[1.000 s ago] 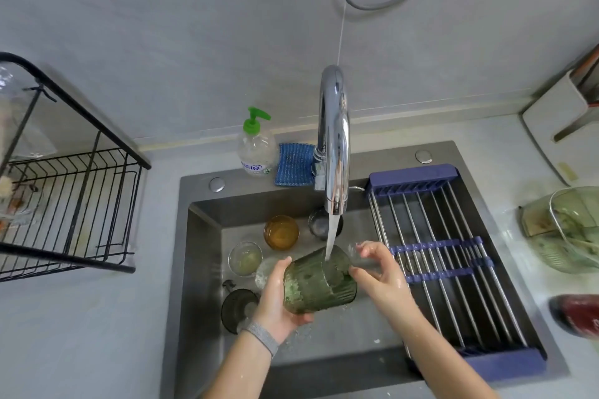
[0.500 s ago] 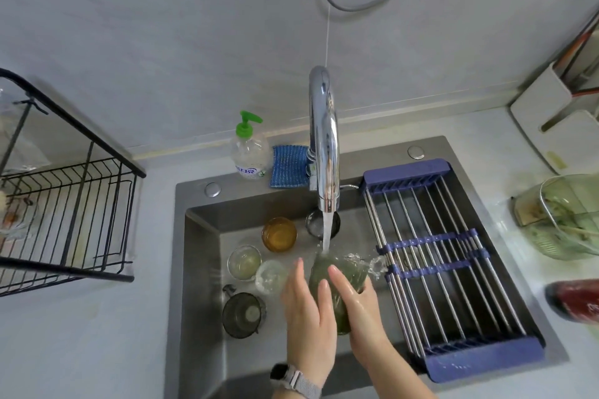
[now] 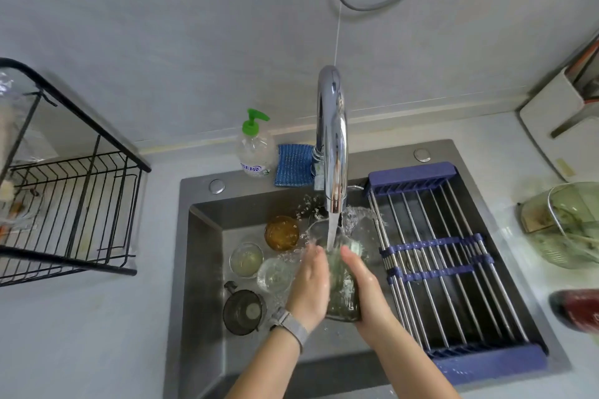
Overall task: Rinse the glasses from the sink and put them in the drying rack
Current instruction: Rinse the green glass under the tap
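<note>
Green ribbed glass [image 3: 343,291] sits between both hands over the sink [image 3: 207,236], its mouth turned up under the stream from the chrome faucet [image 3: 332,146], and water splashes out around its rim. The left hand [image 3: 309,288] lies flat against the glass's left side with fingers straight and together, pointing toward the faucet; its grip is pressed on the glass, not curled round it. The right hand [image 3: 364,290] cups the right side and bottom, fingers extended along the wall of the glass. A grey watch band [image 3: 291,327] wraps the left wrist.

On the sink floor to the left of the hands stand an amber glass [image 3: 281,233], a small clear glass [image 3: 246,260], another clear glass [image 3: 275,274] touching the left hand's edge, and a dark smoky mug [image 3: 243,311] with a handle. A blue roll-up drying rack [image 3: 453,262] with steel rods spans the right part of the sink. Behind the sink, a soap bottle [image 3: 254,152] with a green pump stands beside a blue sponge cloth [image 3: 293,165]. A black wire rack [image 3: 74,204] stands on the counter [image 3: 81,334] at the left. At the right, a green-tinted container [image 3: 567,227] rests on the counter.
</note>
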A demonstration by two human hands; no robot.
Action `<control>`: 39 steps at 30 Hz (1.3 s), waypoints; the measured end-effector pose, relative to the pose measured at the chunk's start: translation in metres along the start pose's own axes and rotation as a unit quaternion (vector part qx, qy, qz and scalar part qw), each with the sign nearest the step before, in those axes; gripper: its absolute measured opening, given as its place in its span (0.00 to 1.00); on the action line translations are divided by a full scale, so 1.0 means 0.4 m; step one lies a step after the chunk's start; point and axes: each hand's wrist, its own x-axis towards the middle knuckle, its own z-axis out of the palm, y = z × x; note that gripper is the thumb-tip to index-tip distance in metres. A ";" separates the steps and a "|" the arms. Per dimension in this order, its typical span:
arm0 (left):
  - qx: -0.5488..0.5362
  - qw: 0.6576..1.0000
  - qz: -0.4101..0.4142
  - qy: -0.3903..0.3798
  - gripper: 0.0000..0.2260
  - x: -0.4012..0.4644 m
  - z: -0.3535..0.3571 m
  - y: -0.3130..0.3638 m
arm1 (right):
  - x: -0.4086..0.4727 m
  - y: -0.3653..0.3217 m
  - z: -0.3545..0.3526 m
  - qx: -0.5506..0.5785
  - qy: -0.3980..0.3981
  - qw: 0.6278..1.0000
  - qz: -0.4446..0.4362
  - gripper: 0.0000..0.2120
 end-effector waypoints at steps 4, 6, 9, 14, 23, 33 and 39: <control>-0.043 0.999 0.006 0.014 0.25 0.009 -0.030 -0.006 | 0.009 -0.007 -0.001 0.043 -0.008 0.999 0.002 0.27; -0.106 0.993 -0.042 0.027 0.28 0.031 -0.066 -0.022 | 0.003 -0.012 0.003 0.070 -0.033 0.997 0.000 0.19; -0.278 0.957 -0.082 -0.035 0.20 0.018 -0.080 -0.030 | 0.009 -0.022 0.000 0.092 -0.036 0.995 0.022 0.20; -0.419 0.906 -0.056 0.011 0.09 -0.014 -0.059 -0.046 | 0.046 -0.051 0.001 -0.110 0.059 0.992 -0.017 0.25; -0.183 0.974 0.105 0.076 0.07 -0.045 -0.032 -0.019 | 0.062 -0.047 0.035 0.056 0.118 0.984 0.121 0.34; -0.313 0.940 0.110 -0.084 0.41 -0.005 -0.123 -0.096 | 0.008 0.017 -0.023 -0.122 -0.094 0.977 -0.145 0.53; -0.206 0.972 0.106 -0.033 0.41 -0.009 -0.190 -0.127 | 0.018 0.020 -0.031 -0.179 0.064 0.958 -0.213 0.51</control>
